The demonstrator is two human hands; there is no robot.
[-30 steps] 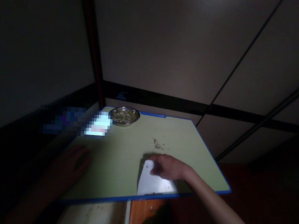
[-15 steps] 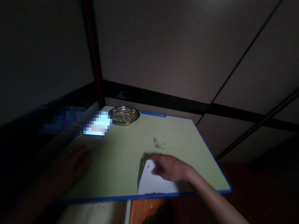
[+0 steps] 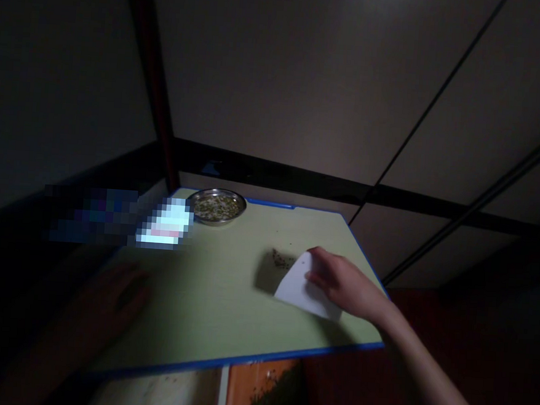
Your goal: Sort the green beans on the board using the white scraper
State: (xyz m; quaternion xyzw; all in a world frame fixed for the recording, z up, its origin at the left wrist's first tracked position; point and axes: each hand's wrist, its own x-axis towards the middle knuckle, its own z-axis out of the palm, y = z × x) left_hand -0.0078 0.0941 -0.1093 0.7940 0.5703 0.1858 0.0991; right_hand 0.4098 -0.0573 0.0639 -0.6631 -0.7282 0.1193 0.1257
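My right hand (image 3: 338,280) grips a white scraper (image 3: 307,294), a thin flat sheet, between thumb and fingers. The scraper is tilted over the pale green tabletop (image 3: 188,320), casting a shadow beneath it. Just beyond its left corner lies a small scatter of dark grains (image 3: 281,260), partly behind the scraper. In dim light at the left of the tabletop, my left hand (image 3: 122,294) lies with its thumb apart from the fingers and nothing visible in it.
A round metal dish (image 3: 217,207) of greenish and pale bits stands at the back left. Beside it glows a pixelated bright rectangle (image 3: 167,222). Below the blue front edge (image 3: 235,360) are an orange surface (image 3: 247,389) and a dark green heap (image 3: 277,397). Cabinet panels (image 3: 278,92) rise behind.
My right hand has lifted the scraper from the front edge and moved it back and right, near the grains. The dark bits at the scraper's lower edge are gone. My left hand stays at the left.
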